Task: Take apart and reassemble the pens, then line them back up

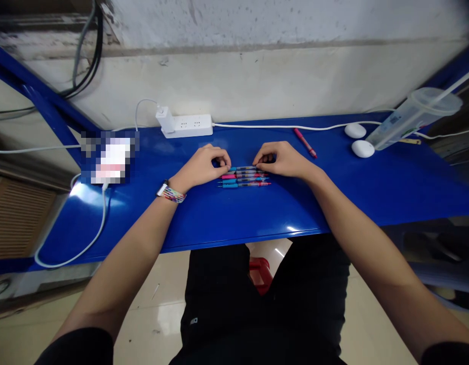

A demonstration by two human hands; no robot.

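Note:
Several pens (245,178) lie side by side in a row on the blue table (234,215). Some have blue ends and others pink or red ones. My left hand (208,165), with a watch on a patterned band at the wrist, pinches the left end of the farthest pen (242,168). At that pen's right end, the fingertips of my right hand (279,158) are closed on it. Both palms are hidden from view.
A red pen (306,143) lies apart at the back right. Farther right are two white rounded objects (362,148) and a tilted clear container (405,119). A white power strip (192,125) sits by the wall, and a cabled, blurred-out device (112,158) is at left.

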